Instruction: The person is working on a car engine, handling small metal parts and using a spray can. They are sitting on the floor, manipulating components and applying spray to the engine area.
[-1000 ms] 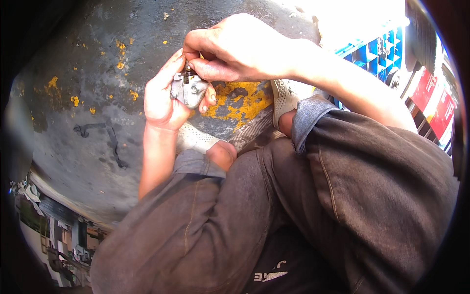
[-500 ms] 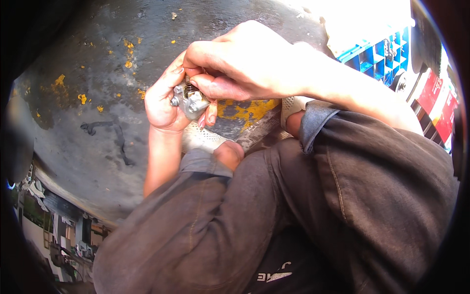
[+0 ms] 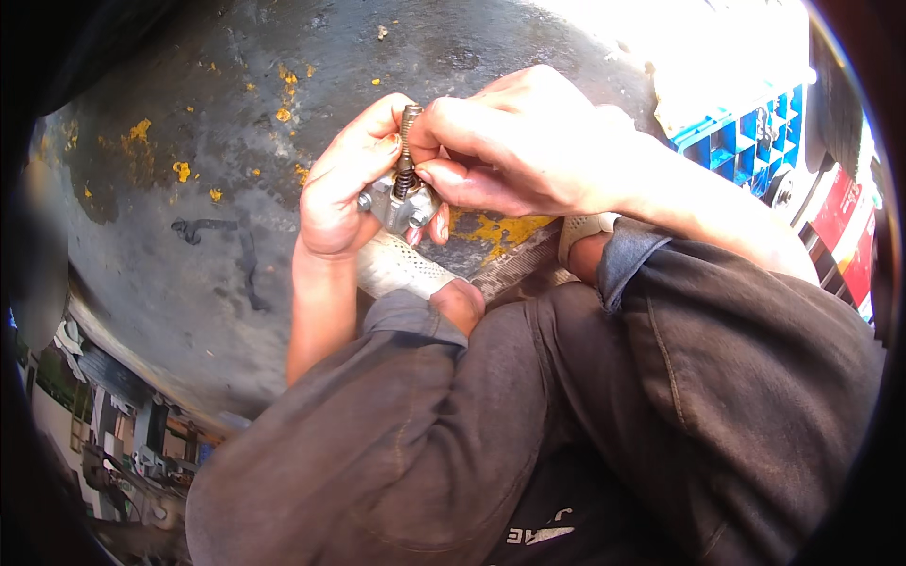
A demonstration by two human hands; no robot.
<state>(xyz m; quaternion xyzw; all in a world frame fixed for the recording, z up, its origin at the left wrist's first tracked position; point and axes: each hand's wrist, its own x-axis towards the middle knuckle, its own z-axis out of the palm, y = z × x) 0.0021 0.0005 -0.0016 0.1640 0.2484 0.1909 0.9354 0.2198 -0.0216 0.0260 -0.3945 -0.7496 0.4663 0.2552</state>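
We see the small grey metal housing [image 3: 394,209] in the left hand [image 3: 342,189], over the dark floor [image 3: 142,255]. The fingers of this hand go around the housing from behind, and some tips come out at its lower right side, so we judge this grip as clamped on it. The right hand [image 3: 528,141] is to the right of the housing and a little above it. Its thumb and bent index finger are near together beside the slim ribbed rod [image 3: 410,132]; we cannot tell if they pinch the rod or only touch its side.

About the progress, we judge that the work is halfway. The lower end of the rod is at the opening of the housing, the dark coil spring [image 3: 404,179] sits around this lower part, and the bolt [image 3: 417,218] is in place on the housing. What is left concerns the rod: a long part of it is outside the housing, and we cannot see how deep the lower end goes.

The long axis of the rod runs almost straight up from the housing, leaning slightly to the right. Its free end points away from the person's body.
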